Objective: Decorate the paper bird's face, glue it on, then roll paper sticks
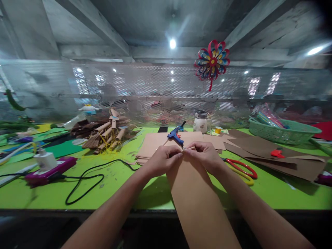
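A long strip of brown paper runs from my fingertips down past the table's front edge toward me. My left hand pinches its far end at the left. Close beside it, my right hand pinches the same end, the fingertips of both hands nearly meeting. Just beyond my hands a blue glue gun lies on a stack of brown paper sheets. Scissors with red and yellow handles rest to the right of my right hand, partly hidden by my forearm.
To the left are a purple power strip with a white plug, a looping black cord and a pile of rolled brown paper pieces. On the right lie dark brown sheets and a green basket. A lidded jar stands behind.
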Available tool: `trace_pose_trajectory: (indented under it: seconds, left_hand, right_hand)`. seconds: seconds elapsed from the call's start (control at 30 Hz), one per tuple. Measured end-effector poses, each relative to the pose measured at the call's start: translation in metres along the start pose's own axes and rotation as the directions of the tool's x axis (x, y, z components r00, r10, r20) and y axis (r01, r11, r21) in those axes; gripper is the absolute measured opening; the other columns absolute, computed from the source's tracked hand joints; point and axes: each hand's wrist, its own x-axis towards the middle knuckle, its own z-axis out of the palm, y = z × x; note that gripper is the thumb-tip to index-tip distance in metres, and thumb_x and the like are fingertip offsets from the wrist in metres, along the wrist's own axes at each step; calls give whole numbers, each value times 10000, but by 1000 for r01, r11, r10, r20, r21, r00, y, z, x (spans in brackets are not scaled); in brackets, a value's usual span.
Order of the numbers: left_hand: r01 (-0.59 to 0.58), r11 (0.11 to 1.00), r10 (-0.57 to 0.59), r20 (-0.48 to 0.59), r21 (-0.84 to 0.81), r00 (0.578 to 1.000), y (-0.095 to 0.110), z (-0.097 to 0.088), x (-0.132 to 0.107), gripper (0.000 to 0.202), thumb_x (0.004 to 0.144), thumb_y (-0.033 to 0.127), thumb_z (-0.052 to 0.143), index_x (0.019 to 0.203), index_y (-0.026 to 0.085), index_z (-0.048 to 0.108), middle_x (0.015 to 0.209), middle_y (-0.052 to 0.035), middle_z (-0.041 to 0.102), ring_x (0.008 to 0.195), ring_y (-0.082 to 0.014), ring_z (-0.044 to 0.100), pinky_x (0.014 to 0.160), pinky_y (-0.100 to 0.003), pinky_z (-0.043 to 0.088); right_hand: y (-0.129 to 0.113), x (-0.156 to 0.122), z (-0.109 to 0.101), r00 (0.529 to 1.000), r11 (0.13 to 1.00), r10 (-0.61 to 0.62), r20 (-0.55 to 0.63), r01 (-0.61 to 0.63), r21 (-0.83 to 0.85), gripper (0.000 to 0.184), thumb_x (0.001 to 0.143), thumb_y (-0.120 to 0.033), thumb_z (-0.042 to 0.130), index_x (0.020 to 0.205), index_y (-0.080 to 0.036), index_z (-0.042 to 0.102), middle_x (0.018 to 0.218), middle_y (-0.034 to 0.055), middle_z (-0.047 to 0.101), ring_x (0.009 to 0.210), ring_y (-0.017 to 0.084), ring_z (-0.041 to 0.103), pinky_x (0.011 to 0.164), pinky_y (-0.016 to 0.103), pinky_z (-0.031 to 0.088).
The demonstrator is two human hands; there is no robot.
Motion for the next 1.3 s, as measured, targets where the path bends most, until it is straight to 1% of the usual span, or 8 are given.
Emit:
trace_pose_trajectory:
  seconds: [0.13, 0.37, 0.53, 0.73, 0.87, 1.03, 1.17, 1.3]
  left_hand:
    - [1, 1000, -1, 17, -1, 1000, -1, -1, 0, 270, 837, 326, 422, 857, 136, 613, 763, -33, 603, 716, -126, 518, 605, -206, 382]
    - [18, 1000, -17, 35, -22, 999, 0, -2, 0, 300, 838, 350, 417, 858, 125, 615, 759, -36, 598, 712, -128, 522, 602, -210, 390]
    - [38, 998, -34, 55, -59, 998, -2, -2, 0, 306, 828, 370, 433, 848, 122, 611, 739, -29, 580, 696, -124, 507, 600, -212, 384]
    - [92, 974, -73, 100, -209, 992, -4, -3, 2, 291, 799, 383, 477, 745, 115, 576, 670, -4, 519, 628, -99, 457, 558, -197, 355]
    - [152, 920, -100, 160, -362, 982, -2, -5, 2, 294, 780, 395, 504, 691, 116, 526, 637, 14, 480, 582, -79, 428, 534, -186, 328]
    - [216, 887, -145, 198, -407, 969, 0, -5, 1, 310, 754, 413, 533, 657, 122, 495, 610, 26, 442, 548, -68, 393, 504, -179, 290]
    - [169, 898, -105, 175, -407, 979, -2, -4, 2, 291, 763, 392, 526, 665, 119, 509, 617, 25, 437, 559, -67, 383, 511, -180, 290]
    - [115, 938, -80, 117, -326, 990, -6, -4, 3, 274, 767, 374, 515, 675, 117, 539, 622, 21, 459, 577, -76, 399, 531, -187, 312]
  right_hand:
    - [0, -1, 1, 1000, 999, 20, 0, -20, 43, 236, 672, -363, 668, 703, -132, 633, 629, 20, 629, 563, 102, 545, 534, 215, 413]
    - [-2, -1, 1, 999, 998, 42, -17, -41, 45, 258, 651, -366, 681, 663, -114, 625, 588, 10, 599, 513, 83, 493, 487, 202, 373]
    - [-2, -1, 0, 996, 989, 92, -10, -90, 121, 242, 631, -342, 702, 633, -117, 615, 556, -7, 584, 490, 75, 477, 471, 195, 350]
    - [1, 1, 0, 991, 972, 135, 1, -132, 195, 233, 612, -334, 717, 620, -124, 616, 548, -9, 584, 483, 82, 486, 460, 198, 349]
    - [3, 2, -4, 984, 968, 154, 92, -169, 187, 275, 683, -400, 648, 656, -126, 640, 582, 9, 604, 484, 95, 501, 451, 206, 353]
    - [8, 4, -9, 982, 979, 132, 131, -150, 140, 317, 731, -421, 598, 681, -115, 660, 610, 31, 620, 492, 100, 509, 467, 215, 372]
    - [9, 4, -9, 984, 973, 149, 97, -164, 165, 313, 702, -427, 623, 683, -118, 664, 616, 38, 626, 495, 112, 518, 480, 231, 393]
    - [6, 5, -9, 982, 972, 160, 102, -174, 156, 332, 690, -441, 627, 703, -111, 662, 618, 38, 614, 499, 105, 507, 471, 220, 376]
